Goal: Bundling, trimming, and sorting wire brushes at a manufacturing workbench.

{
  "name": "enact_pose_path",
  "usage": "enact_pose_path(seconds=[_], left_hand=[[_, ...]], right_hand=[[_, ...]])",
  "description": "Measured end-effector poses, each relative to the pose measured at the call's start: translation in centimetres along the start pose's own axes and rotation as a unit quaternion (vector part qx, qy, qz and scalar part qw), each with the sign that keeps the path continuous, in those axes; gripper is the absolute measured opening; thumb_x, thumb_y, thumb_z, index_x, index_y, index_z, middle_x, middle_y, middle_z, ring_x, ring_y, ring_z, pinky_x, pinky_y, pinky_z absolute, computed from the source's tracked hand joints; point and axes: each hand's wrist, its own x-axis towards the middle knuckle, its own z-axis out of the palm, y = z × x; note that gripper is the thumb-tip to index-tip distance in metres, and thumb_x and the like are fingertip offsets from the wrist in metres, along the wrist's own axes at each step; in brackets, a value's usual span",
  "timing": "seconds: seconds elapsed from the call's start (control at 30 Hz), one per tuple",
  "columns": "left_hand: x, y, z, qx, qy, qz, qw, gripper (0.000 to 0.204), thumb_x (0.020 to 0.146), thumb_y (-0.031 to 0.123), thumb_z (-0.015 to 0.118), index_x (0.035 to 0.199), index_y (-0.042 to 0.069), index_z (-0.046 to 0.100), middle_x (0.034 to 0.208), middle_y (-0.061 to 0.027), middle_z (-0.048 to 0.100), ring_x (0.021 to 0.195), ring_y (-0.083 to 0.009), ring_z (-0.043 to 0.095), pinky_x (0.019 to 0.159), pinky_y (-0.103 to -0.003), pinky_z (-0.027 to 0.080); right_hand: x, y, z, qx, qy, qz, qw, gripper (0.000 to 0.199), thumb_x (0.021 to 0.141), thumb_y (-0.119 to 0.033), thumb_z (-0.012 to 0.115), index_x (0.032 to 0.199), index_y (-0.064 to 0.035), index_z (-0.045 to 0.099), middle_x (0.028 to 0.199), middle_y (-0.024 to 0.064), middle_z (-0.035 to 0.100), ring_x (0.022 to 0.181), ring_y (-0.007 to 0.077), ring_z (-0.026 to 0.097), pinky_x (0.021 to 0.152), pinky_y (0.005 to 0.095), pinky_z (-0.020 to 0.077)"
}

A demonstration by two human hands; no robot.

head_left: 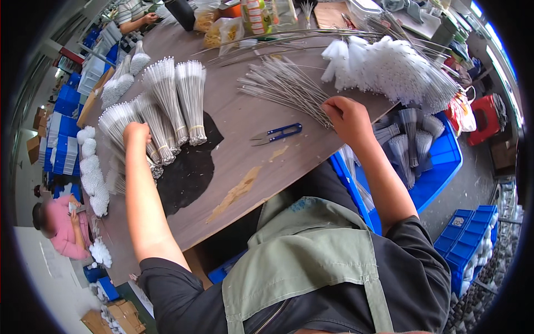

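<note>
My left hand is closed on a bundle of thin wire-stemmed brushes at the left of the table. More tied bundles lie beside it, their white tips pointing away and their wire ends toward me. On the right, my right hand has its fingers pinched at the wire ends of a loose, fanned-out pile of thin brushes. Its fingertips are partly hidden, so how many stems it grips is unclear. Between my hands lies a pair of blue-handled thread snips.
Under the left bundles is a black sheet. White-tipped bundles are heaped at the far right. A blue bin holding bundles stands beside the table's right edge. Bags and a bottle stand at the back. Other people sit at left.
</note>
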Motion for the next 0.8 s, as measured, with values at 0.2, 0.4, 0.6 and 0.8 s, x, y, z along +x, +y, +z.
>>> enact_pose_path(seconds=[0.2, 0.4, 0.6, 0.8], left_hand=[[-1.8, 2.2, 0.3, -0.03, 0.012, -0.024, 0.999, 0.035, 0.092, 0.029, 0.056, 0.08, -0.003, 0.064, 0.065, -0.0091, 0.064, 0.05, -0.0171, 0.06, 0.045, -0.031, 0.048], [-0.5, 0.1, 0.2, -0.08, -0.025, -0.003, 0.996, 0.031, 0.092, 0.026, 0.058, 0.086, -0.005, 0.062, 0.069, -0.0102, 0.061, 0.05, -0.0178, 0.057, 0.043, -0.03, 0.047], [-1.9, 1.9, 0.1, -0.101, -0.044, -0.005, 0.994, 0.024, 0.083, 0.003, 0.038, 0.089, -0.005, 0.06, 0.068, -0.0105, 0.058, 0.051, -0.0182, 0.054, 0.041, -0.029, 0.045], [-1.5, 0.5, -0.1, -0.104, -0.026, 0.012, 0.994, 0.02, 0.086, 0.009, 0.047, 0.087, -0.004, 0.061, 0.067, -0.0107, 0.061, 0.05, -0.019, 0.057, 0.043, -0.03, 0.048]], right_hand=[[3.3, -1.2, 1.3, -0.131, -0.022, -0.044, 0.99, 0.014, 0.084, -0.017, 0.061, 0.086, -0.0043, 0.065, 0.085, 0.0162, 0.063, 0.081, 0.0363, 0.061, 0.071, 0.0437, 0.0486], [5.8, -2.2, 3.0, -0.216, -0.101, -0.044, 0.97, 0.014, 0.084, -0.017, 0.061, 0.087, -0.0055, 0.066, 0.087, 0.0167, 0.063, 0.087, 0.0353, 0.062, 0.076, 0.0435, 0.0492], [6.2, -1.8, 4.4, -0.18, -0.138, -0.018, 0.974, 0.017, 0.081, -0.02, 0.063, 0.088, -0.0052, 0.068, 0.089, 0.0171, 0.064, 0.09, 0.0355, 0.061, 0.079, 0.0441, 0.0485], [7.1, -2.0, 5.8, -0.179, -0.138, -0.026, 0.974, 0.016, 0.08, -0.018, 0.061, 0.088, -0.0064, 0.069, 0.09, 0.0171, 0.064, 0.091, 0.0351, 0.061, 0.08, 0.0437, 0.0482]])
